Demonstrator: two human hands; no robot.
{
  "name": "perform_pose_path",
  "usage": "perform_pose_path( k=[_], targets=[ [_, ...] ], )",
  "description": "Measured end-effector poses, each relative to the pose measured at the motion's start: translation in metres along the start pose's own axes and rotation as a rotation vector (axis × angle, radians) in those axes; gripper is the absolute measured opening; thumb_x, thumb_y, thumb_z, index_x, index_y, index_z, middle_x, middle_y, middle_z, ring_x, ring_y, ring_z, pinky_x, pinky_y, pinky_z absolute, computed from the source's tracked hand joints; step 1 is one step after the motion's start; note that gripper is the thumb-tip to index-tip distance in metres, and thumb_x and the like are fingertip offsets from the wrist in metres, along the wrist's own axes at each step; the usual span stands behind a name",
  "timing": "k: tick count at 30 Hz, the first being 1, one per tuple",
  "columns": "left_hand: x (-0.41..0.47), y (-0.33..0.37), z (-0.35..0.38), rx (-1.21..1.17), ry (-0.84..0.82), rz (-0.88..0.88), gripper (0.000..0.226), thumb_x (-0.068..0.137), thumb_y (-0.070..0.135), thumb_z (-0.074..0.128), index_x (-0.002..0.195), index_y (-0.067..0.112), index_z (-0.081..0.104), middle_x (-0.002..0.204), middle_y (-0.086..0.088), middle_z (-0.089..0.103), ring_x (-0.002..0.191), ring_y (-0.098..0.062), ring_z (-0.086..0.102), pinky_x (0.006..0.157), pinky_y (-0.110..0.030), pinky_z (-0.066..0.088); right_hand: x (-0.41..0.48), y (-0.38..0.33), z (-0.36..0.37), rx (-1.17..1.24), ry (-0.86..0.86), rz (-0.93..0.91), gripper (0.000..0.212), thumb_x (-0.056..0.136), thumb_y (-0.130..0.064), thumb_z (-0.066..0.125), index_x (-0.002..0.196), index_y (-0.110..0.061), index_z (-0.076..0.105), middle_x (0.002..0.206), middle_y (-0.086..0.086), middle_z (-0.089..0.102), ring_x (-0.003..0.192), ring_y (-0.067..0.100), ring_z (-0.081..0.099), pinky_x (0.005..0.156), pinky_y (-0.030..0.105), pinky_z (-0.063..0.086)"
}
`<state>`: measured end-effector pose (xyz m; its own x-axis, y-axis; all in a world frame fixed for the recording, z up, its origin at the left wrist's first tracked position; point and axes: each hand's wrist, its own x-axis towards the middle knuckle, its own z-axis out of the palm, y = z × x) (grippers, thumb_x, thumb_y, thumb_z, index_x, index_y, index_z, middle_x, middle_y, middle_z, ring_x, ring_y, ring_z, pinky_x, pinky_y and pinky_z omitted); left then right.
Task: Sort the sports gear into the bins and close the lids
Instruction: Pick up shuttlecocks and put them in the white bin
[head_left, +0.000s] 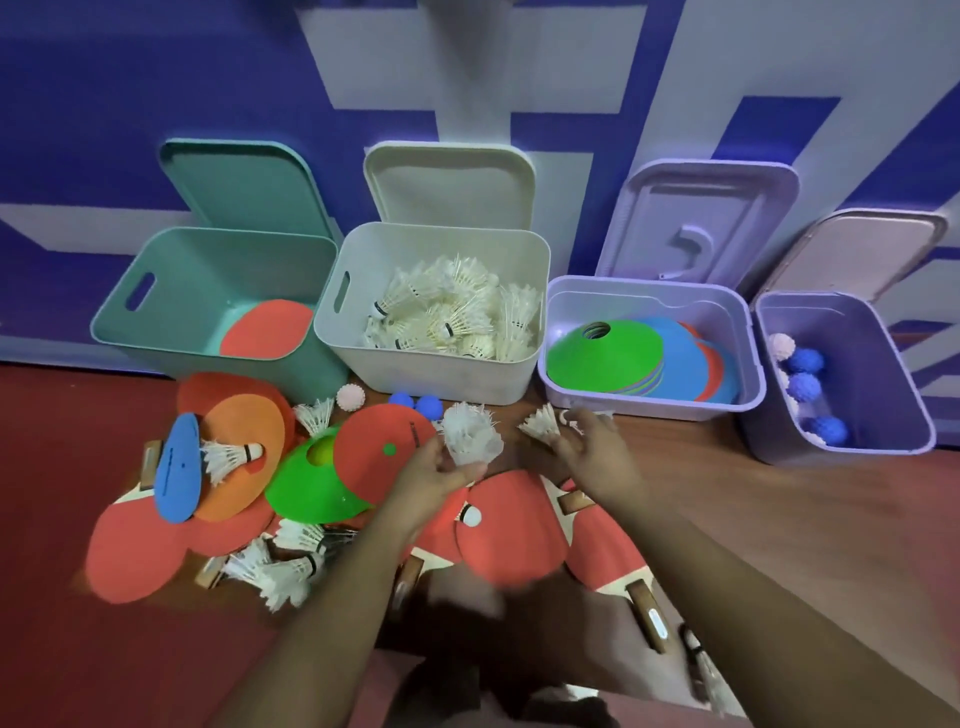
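Observation:
My left hand (434, 480) grips a bunch of white shuttlecocks (471, 434) in front of the white bin (363, 358), which is full of shuttlecocks. My right hand (597, 452) pinches another shuttlecock (541, 423) by its feathers. A teal bin (156, 332) holds one red paddle (267, 330). The lilac bin (644, 402) holds flat cones, and the purple bin (883, 452) holds spiky balls. All lids stand open against the wall. Red paddles (511, 530), cones (317, 478) and loose shuttlecocks (280, 564) lie on the floor.
Two blue balls (415, 404) and a pink spiky ball (351, 398) lie by the white bin's front. A blue paddle (179, 475) rests on an orange cone (244, 457) at the left. The blue and white wall stands right behind the bins.

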<state>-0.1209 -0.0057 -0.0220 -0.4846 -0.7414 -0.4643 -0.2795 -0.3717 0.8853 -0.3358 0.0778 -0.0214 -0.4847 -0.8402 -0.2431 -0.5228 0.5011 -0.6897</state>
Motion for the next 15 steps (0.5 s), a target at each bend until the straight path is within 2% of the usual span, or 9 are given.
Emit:
perform_pose_path(
  k=[3,6,8,11,13,15],
  targets=[
    [0.013,0.001,-0.018,0.109,-0.035,0.021,0.044,0.078,0.005,0.078,0.112,0.028,0.060,0.108,0.009,0.072,0.104,-0.009,0.066,0.092,-0.026,0.049,0.021,0.007,0.019,-0.200,-0.106,-0.004,0.054,0.089,-0.026,0.062,0.140,-0.020,0.044,0.126,0.019,0.048,0.120,0.033,0.049,0.094,0.039,0.045],
    [0.028,-0.004,-0.034,0.179,-0.134,0.018,0.051,0.079,0.001,0.076,0.117,0.027,0.058,0.110,0.011,0.070,0.101,-0.002,0.066,0.090,-0.019,0.050,0.041,0.006,0.038,-0.336,-0.164,0.035,0.060,0.085,-0.026,0.061,0.139,-0.037,0.038,0.132,0.016,0.041,0.117,0.034,0.051,0.092,0.041,0.048],
    [0.036,-0.006,-0.043,0.214,-0.171,0.011,0.053,0.079,0.000,0.076,0.121,0.027,0.056,0.111,0.013,0.069,0.103,0.000,0.065,0.092,-0.018,0.049,0.054,0.010,0.051,-0.414,-0.218,0.054,0.063,0.081,-0.026,0.060,0.136,-0.044,0.036,0.140,0.013,0.039,0.122,0.033,0.048,0.095,0.041,0.049],
    [0.049,-0.005,-0.061,0.271,-0.209,0.002,0.049,0.077,0.011,0.080,0.113,0.035,0.056,0.111,0.014,0.069,0.106,-0.003,0.064,0.096,-0.024,0.047,0.060,0.013,0.069,-0.477,-0.214,0.036,0.048,0.086,-0.014,0.057,0.129,-0.032,0.048,0.133,0.011,0.043,0.120,0.033,0.052,0.092,0.041,0.051],
    [0.056,-0.006,-0.070,0.317,-0.220,0.006,0.053,0.069,0.029,0.082,0.115,0.036,0.056,0.114,0.012,0.069,0.108,-0.007,0.064,0.098,-0.029,0.048,0.054,0.005,0.074,-0.548,-0.132,0.003,0.033,0.089,-0.011,0.053,0.120,-0.022,0.056,0.122,0.010,0.047,0.108,0.033,0.060,0.083,0.039,0.051],
    [0.062,-0.008,-0.075,0.351,-0.247,0.021,0.058,0.066,0.034,0.081,0.119,0.035,0.057,0.115,0.010,0.069,0.108,-0.009,0.065,0.099,-0.034,0.050,0.047,-0.001,0.076,-0.558,-0.037,-0.021,0.024,0.089,-0.013,0.055,0.112,-0.019,0.059,0.118,0.008,0.050,0.097,0.030,0.062,0.075,0.037,0.048]
  ],
)
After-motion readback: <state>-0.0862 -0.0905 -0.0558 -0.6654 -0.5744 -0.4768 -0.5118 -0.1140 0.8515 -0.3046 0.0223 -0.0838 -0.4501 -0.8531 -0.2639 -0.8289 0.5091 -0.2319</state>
